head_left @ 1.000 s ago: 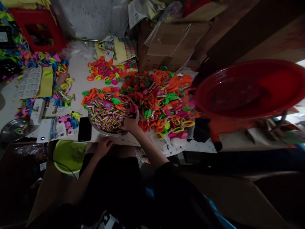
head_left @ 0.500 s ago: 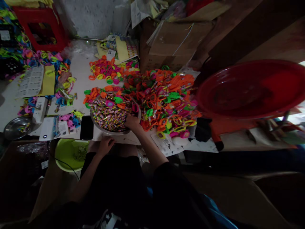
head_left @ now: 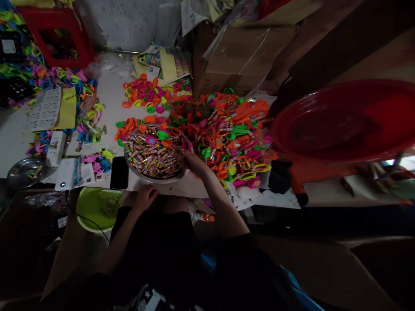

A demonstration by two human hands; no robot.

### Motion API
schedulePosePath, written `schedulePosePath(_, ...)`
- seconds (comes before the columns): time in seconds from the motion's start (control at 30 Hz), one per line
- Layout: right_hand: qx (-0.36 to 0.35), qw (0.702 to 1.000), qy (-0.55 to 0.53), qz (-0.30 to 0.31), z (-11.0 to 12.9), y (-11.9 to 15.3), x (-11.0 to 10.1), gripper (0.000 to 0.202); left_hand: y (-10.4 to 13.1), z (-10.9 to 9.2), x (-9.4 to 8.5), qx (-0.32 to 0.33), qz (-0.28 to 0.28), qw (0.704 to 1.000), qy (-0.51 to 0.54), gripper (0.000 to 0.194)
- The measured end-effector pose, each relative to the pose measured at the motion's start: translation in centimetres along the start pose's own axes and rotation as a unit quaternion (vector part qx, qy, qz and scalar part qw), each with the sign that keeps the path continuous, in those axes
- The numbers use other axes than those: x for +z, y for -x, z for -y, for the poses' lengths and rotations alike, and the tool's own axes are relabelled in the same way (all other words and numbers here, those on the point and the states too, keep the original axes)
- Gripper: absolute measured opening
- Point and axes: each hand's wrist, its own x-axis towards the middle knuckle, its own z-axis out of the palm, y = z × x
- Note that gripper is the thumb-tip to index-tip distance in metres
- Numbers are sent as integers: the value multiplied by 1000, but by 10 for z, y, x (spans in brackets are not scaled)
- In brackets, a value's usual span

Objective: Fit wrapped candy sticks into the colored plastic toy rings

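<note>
A metal bowl (head_left: 155,179) stands near the table's front edge, heaped with small tubes (head_left: 151,157) in patterned wrappers; their exact kind is too small to tell. Over the bowl's right side, my right hand (head_left: 193,163) has its fingers drawn together at the tubes; what they hold, if anything, I cannot make out. A pink toy watch (head_left: 186,144) lies just beyond those fingers. My left hand (head_left: 145,198) rests at the table edge below the bowl, fingers loosely apart and holding nothing. Orange, green, pink and yellow toy watches (head_left: 231,134) are piled right of the bowl.
A black phone (head_left: 119,173), a white power bank (head_left: 67,173) and a power strip (head_left: 55,149) lie left. Below the edge is a green basin (head_left: 92,211). A red basin (head_left: 343,151) stands at right, a cardboard box (head_left: 240,54) behind. A small metal dish (head_left: 21,175) sits far left.
My right hand has moved right and slightly back from among the tubes to the bowl's right side. An orange-capped bottle now shows beneath my right forearm. My left hand stays put.
</note>
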Motion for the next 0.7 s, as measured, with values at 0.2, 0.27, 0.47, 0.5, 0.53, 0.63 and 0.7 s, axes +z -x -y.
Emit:
schedulePosePath(0.2, 53, 891, -451, 5, -12, 2, 12, 32, -2, 2, 0, 3, -2, 1000, 9, 12)
schedulePosePath(0.27, 47, 860, -509, -1, -14, 2, 21, 22, -1, 0, -2, 2, -3, 1000, 13, 14)
schedulePosePath(0.47, 21, 812, -582, -32, -6, 15, 63, 26, 11, -49, -27, 39, -14, 999, 33, 29)
schedulePosePath(0.5, 19, 806, -590, -33, -3, 20, 72, 29, 10, -60, -35, 78, -41, 996, 17, 39)
schedulePosePath(0.53, 18, 801, -598, -34, 1, 26, 81, 31, 7, -70, -43, 120, -61, 991, -10, 50)
schedulePosePath(0.63, 10, 789, -613, -41, 12, 45, 103, 37, -8, -89, -64, 206, -24, 974, -94, 73)
schedulePosePath(0.7, 4, 787, -616, -44, 16, 57, 112, 38, -19, -92, -72, 221, 37, 967, -123, 80)
